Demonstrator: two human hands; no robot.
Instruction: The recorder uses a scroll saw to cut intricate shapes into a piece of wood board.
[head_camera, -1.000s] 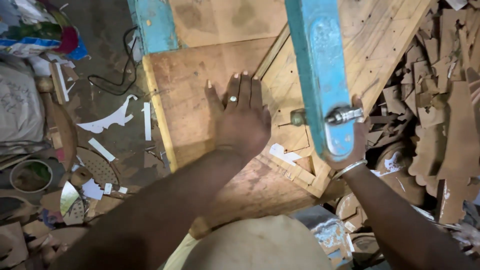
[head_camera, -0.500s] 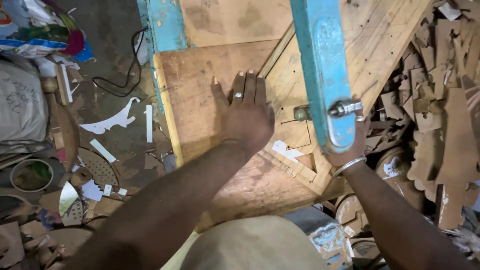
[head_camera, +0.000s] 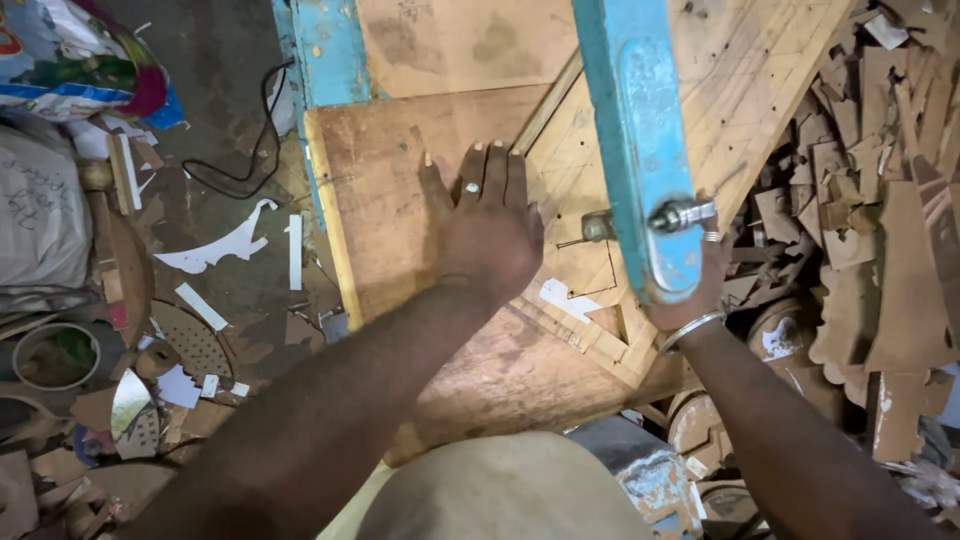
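Flat, left hand (head_camera: 487, 225) presses plywood sheet (head_camera: 390, 190) — right hand (head_camera: 700, 290) behind blue arm (head_camera: 645, 150).

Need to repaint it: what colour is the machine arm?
Light blue, worn; the arm shows in the head view.

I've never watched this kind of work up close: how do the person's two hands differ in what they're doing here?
The left hand lies flat, fingers spread, pressing on the brown wooden board; the right hand sits mostly hidden behind the blue metal arm. The left hand is in full view with a ring showing; the right hand wears a bangle at the wrist. Both are bare.
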